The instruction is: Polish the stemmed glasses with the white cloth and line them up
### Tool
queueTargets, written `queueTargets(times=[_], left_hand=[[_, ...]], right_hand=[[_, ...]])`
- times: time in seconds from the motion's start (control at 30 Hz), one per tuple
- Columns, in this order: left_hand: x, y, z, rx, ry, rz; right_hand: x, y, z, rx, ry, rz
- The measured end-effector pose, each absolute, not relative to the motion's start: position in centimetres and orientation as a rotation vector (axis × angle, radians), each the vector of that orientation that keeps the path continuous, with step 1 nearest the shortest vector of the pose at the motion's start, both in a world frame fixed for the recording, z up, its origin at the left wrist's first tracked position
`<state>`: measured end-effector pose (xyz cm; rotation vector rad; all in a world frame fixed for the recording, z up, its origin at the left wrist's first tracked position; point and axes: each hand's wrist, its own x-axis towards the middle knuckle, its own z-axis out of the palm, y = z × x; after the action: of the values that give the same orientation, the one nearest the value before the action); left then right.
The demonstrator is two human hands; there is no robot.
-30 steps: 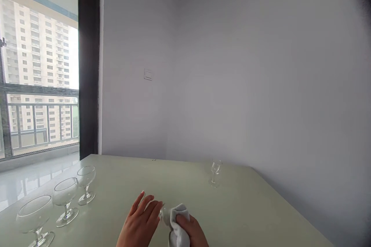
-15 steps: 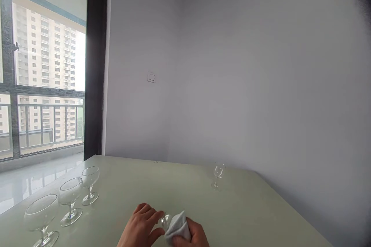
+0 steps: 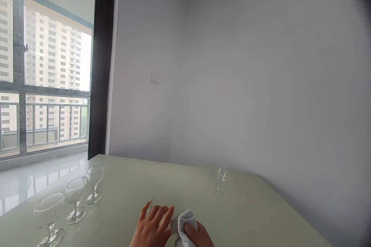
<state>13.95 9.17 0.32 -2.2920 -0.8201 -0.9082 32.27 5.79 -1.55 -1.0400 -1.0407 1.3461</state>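
Near the table's front edge, my left hand (image 3: 153, 225) is closed around a small stemmed glass (image 3: 173, 225), most of which its fingers hide. A thin clear edge of that glass shows beyond the index finger; whether it is the foot or the rim I cannot tell. My right hand (image 3: 201, 235) grips a folded white cloth (image 3: 187, 222) and presses it against the glass's right end. The part under the cloth is hidden.
Three stemmed glasses stand upright in a row on the left: front (image 3: 49, 216), middle (image 3: 76, 195) and back (image 3: 95, 181). A smaller stemmed glass (image 3: 222, 175) stands toward the back right of the pale green table (image 3: 261, 216). Grey walls border the table behind.
My left hand has shifted right and turned, its fingers now covering more of the glass. The cloth and right hand have moved slightly right. The whole view has swung a little left.
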Motion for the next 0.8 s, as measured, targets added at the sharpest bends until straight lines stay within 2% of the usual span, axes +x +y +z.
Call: queueTargets(times=[0.17, 0.33, 0.43, 0.53, 0.67, 0.8], left_hand=[[13.5, 9.6, 0.3, -2.668, -0.904, -0.924], [14.0, 9.3, -0.2, -2.97, -1.224, -0.639], [14.3, 9.1, -0.6, -2.972, -1.394, -0.612], [14.3, 9.0, -0.5, -2.849, -1.207, -0.777], [14.0, 8.7, 0.4, -2.393, -0.828, -0.887], [13.5, 8.8, 1.1, -2.291, -0.756, -0.93]], right_hand=[[32.6, 5.0, 0.2, -1.025, -1.305, 1.318], [34.3, 2.9, 3.2, -1.327, -1.586, 1.248], [34.9, 2.6, 3.6, -1.415, -1.555, 1.273], [34.4, 3.5, 2.4, -1.379, -1.34, 1.272], [33.0, 4.8, 0.8, -1.174, -1.052, 1.335], [32.4, 4.0, 2.4, -1.051, -1.154, 1.354]])
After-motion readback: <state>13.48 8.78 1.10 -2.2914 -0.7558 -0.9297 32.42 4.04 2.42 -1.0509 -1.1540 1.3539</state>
